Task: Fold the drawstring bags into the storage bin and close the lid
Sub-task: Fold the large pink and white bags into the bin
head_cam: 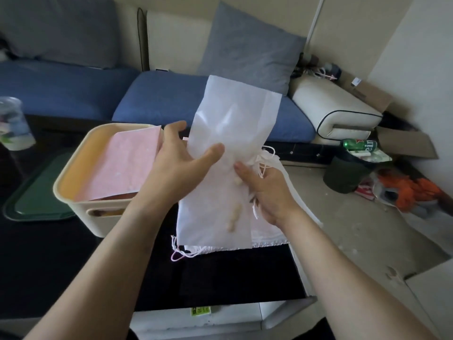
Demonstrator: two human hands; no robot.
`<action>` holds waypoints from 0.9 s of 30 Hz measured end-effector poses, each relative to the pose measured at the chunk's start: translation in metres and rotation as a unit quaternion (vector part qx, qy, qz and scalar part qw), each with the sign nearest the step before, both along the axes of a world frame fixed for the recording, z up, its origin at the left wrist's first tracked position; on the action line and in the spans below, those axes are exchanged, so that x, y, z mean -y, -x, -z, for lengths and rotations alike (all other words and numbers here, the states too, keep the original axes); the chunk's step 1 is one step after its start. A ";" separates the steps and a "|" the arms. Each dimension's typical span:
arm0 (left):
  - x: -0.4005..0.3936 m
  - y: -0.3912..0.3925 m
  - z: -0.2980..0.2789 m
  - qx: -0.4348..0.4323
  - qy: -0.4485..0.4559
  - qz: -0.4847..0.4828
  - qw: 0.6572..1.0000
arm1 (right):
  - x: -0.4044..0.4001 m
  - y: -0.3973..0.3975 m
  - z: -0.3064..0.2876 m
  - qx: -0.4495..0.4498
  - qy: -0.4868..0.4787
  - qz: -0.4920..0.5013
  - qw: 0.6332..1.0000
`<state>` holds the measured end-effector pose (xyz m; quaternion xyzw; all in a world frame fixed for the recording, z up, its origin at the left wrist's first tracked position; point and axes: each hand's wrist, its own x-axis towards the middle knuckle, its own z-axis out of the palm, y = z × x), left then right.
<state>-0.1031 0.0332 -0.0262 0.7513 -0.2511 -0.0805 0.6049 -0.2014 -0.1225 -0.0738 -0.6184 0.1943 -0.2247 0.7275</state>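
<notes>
Both hands hold a white, thin drawstring bag (230, 123) up over the black table. My left hand (181, 163) pinches its left edge, thumb on the front. My right hand (264, 190) grips the bag from behind at its gathered cord end, fingers showing through the fabric. More white bags (267, 235) with loose cords lie flat on the table underneath. The cream storage bin (81, 207) stands to the left, open, with a folded pink bag (125, 163) lying on top inside. The green lid (36, 204) lies flat on the table left of the bin.
A blue sofa (157, 101) with grey cushions runs behind the table. A plastic cup (14, 123) stands at the far left. On the floor to the right are a dark bin (345, 173), a green can (359, 144), cardboard boxes and orange cloth.
</notes>
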 end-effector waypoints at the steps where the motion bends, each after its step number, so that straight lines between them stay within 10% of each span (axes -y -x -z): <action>1: -0.007 -0.001 -0.006 0.030 -0.023 -0.015 0.999 | -0.003 -0.006 -0.004 0.006 -0.012 0.016 1.000; 10: -0.063 -0.019 -0.043 0.187 -0.174 -0.125 0.959 | -0.041 -0.079 -0.060 -0.016 -0.078 0.024 0.997; 17: -0.076 -0.036 -0.023 0.177 -0.358 -0.095 0.912 | -0.085 -0.142 -0.054 -0.181 0.065 -0.039 0.981; 27: -0.086 -0.064 0.003 0.064 -0.411 -0.001 0.909 | -0.090 -0.171 -0.067 -0.192 0.637 -0.003 0.747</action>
